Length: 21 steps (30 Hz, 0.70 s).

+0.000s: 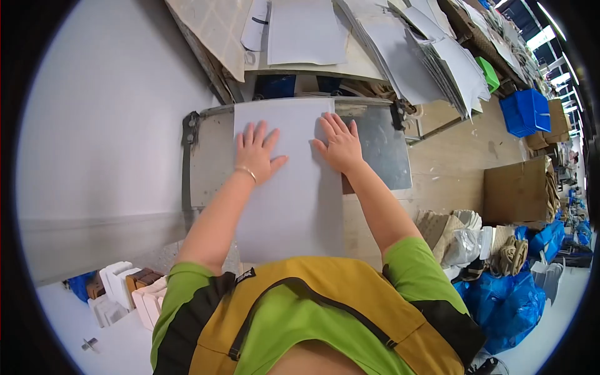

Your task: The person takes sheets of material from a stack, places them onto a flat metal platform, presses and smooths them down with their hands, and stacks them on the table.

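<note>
Both hands are down on the white sheet (290, 206), and the sheet lies over the middle of the metal plate (381, 150)! Its far end sits at the plate's far edge, while its near end runs past the plate's near edge toward the person's body. The left hand (255, 153) presses flat left of the plate's centre, fingers spread, thumb pointing inward. The right hand (339, 145) is flat too, right of the plate's centre, by the sheet's right edge. They're well apart, palms down, neither one gripping anything.

So how far on is it? The laying-down looks done: the sheet is on the plate, spread out and held from above. It shows no fold, and whether its underside is fixed to anything, nobody can tell from here. The dark fittings at the plate's far left (191, 125) and far right corners stand clear of the paper. And there's plenty more waiting, by the look of it: a paper stack (306, 31) beyond the plate, and a fanned pile (406, 65) beyond it to the right.
</note>
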### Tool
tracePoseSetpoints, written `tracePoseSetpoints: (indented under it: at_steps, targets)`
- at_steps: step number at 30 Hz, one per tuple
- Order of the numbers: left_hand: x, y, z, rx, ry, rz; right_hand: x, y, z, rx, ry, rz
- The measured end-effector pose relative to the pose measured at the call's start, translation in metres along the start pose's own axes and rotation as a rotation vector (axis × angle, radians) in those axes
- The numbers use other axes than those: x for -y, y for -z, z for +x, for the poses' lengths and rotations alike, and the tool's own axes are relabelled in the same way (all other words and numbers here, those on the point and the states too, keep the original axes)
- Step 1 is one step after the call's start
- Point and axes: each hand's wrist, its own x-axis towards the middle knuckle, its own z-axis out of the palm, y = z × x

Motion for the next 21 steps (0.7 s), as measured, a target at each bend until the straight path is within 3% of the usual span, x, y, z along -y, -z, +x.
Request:
tracePoseSetpoints:
  at_steps: [6,8,12,21]
  targets:
    - [-0.033,0.026,0.027,0.309,0.038,-0.098,0.0,0.051,0.007,0.301,-0.258,0.05]
    - [-0.039,0.026,0.035,0.424,0.093,-0.2,-0.001,0.041,0.002,0.241,-0.258,-0.022]
    - [-0.035,0.024,0.032,0.281,0.11,-0.041,-0.006,0.016,0.007,0.147,-0.254,-0.127]
    - [-0.041,0.018,0.046,0.311,0.21,-0.018,-0.002,0.006,0.026,0.192,-0.348,-0.039]
